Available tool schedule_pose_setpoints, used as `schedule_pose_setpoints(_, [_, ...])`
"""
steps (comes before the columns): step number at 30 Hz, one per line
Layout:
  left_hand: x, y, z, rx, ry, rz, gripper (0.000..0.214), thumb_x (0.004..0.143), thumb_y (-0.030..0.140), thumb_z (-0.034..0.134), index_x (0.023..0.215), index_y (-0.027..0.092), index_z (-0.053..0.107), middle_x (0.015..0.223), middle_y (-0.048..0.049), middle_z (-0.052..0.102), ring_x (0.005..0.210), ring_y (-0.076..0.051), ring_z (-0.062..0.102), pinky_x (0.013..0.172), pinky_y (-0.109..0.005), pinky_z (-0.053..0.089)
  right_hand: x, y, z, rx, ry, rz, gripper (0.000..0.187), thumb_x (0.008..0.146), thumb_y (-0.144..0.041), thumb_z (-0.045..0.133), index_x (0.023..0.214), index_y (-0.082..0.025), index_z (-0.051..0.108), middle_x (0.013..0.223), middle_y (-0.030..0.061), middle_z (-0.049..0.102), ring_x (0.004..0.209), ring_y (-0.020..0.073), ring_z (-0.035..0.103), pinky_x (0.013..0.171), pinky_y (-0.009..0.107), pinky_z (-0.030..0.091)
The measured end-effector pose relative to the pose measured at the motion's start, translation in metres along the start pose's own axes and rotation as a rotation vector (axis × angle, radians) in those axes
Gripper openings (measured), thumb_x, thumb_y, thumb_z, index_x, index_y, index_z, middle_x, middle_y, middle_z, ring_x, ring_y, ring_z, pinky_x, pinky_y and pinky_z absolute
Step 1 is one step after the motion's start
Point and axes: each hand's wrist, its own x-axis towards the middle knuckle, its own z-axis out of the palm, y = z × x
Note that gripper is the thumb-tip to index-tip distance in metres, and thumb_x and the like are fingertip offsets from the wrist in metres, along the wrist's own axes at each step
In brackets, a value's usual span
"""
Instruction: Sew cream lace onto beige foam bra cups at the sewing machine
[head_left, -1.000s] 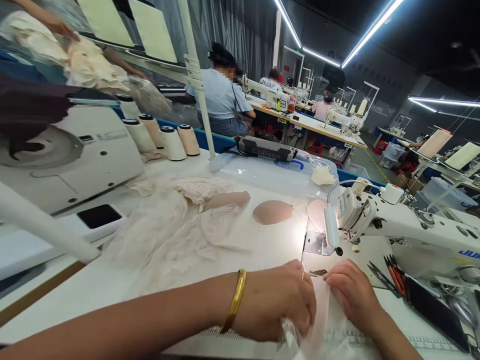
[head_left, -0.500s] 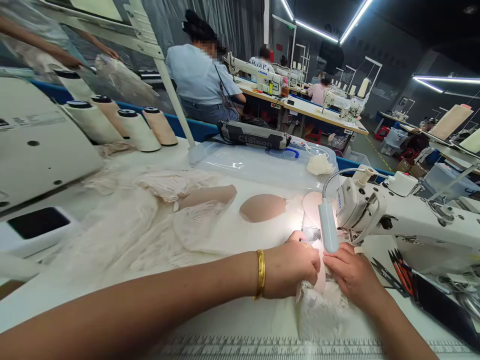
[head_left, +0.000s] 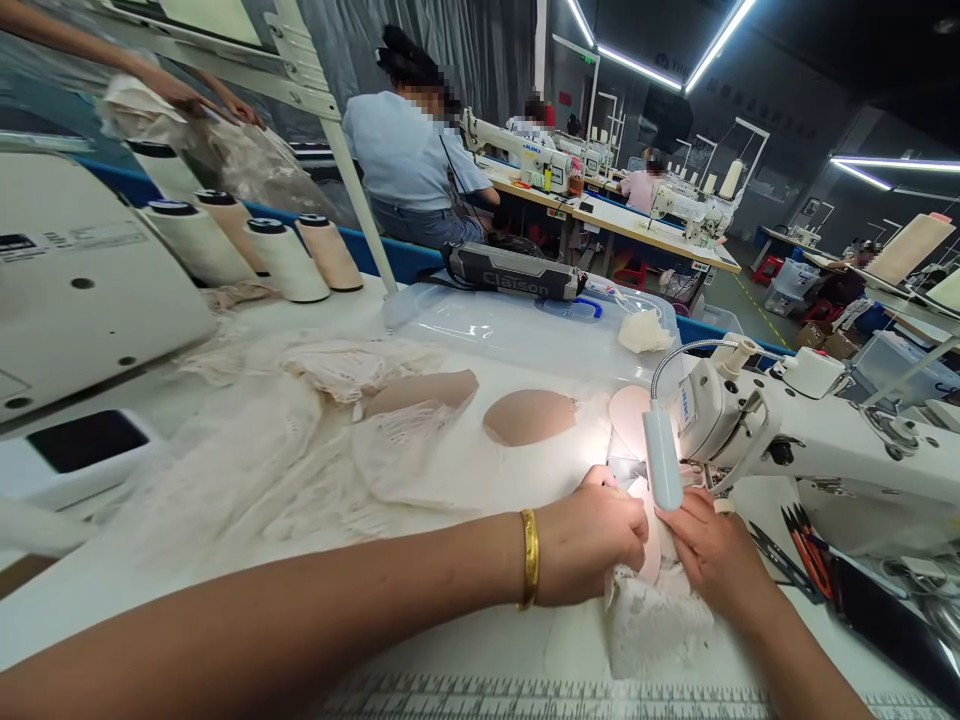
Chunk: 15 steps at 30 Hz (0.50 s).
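Note:
My left hand (head_left: 600, 540), with a gold bangle (head_left: 530, 560) at the wrist, is closed on a pale pink bra cup (head_left: 651, 555) just left of the needle area. On the other side, my right hand (head_left: 712, 550) grips the cup's right edge, its fingers bent close to the presser foot, thumb partly hidden. White lace fabric (head_left: 656, 625) hangs bunched from the cup toward the table's front. A small lamp (head_left: 663, 460) on a flexible neck lights the spot and blocks part of the sewing machine's (head_left: 810, 430) needle. Behind it lies another pink cup (head_left: 628, 418).
Left of my hands lie a beige cup (head_left: 529, 418) and heaped white lace (head_left: 247, 450). Snips (head_left: 810, 550) and a dark phone-like slab (head_left: 889, 610) lie at right. A ruler strip (head_left: 525, 695) runs along the front. Thread cones (head_left: 285, 260) stand at back left; co-workers sit beyond.
The whole view has shifted slightly. My hands keep almost the same hold on the cup beside the needle. At upper left, another person's hands have moved rightward with a clear plastic bag.

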Motion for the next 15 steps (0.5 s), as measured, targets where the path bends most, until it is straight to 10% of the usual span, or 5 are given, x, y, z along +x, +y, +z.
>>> schedule_pose_setpoints(15, [0.003,-0.012,-0.017,-0.011,-0.058,0.02,0.016,0.066,0.003,0.065,0.065,0.019,0.066,0.092,0.0007,0.074,0.074,-0.016,0.061,0.074,-0.036,0.028,0.0,0.0,0.003,-0.044,0.034,-0.017,0.039,0.091,-0.003,0.042,0.115,-0.025,0.065,0.112,0.0051,0.072,0.099,0.0222,0.064,0.086,0.033,0.05])
